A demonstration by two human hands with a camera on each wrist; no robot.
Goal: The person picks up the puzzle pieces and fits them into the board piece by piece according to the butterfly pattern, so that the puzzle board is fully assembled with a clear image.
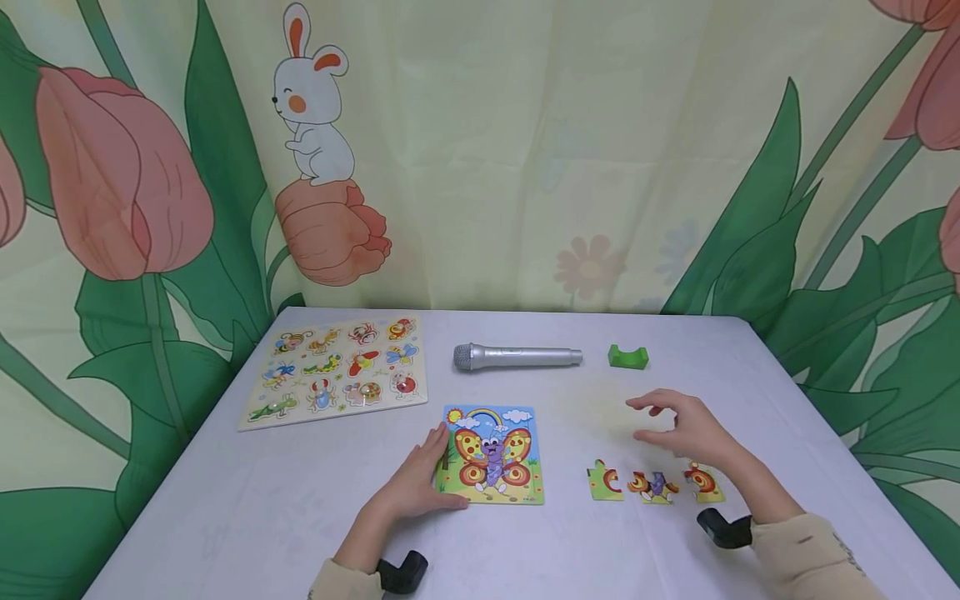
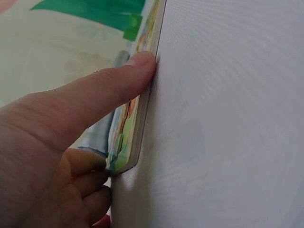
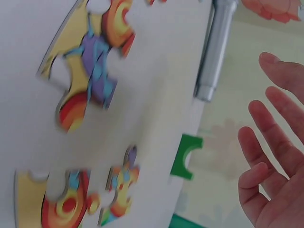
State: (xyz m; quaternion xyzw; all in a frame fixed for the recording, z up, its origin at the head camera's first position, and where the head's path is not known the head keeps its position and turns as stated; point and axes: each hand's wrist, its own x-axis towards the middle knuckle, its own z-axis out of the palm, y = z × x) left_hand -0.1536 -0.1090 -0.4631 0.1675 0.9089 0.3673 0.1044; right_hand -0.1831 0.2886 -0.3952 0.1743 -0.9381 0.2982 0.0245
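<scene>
A square butterfly puzzle board (image 1: 492, 454) lies flat on the white table. My left hand (image 1: 416, 475) holds its near left corner: the thumb lies along the near edge and the fingers rest at the left side, as the left wrist view also shows. My right hand (image 1: 686, 429) is raised over the table with its fingers bent loosely and nothing between them. Beneath it lie loose puzzle pieces: a green-cornered piece (image 1: 604, 483), a piece with a purple body (image 1: 654, 488) and a ringed wing piece (image 1: 703, 483). Another small colourful piece (image 3: 118, 190) shows only in the right wrist view.
Toward the back left lies a wooden insect peg puzzle (image 1: 337, 371). A silver microphone (image 1: 519, 357) lies behind the butterfly board. To its right is a green notched block (image 1: 628, 357). A patterned curtain (image 1: 495, 150) hangs behind the table.
</scene>
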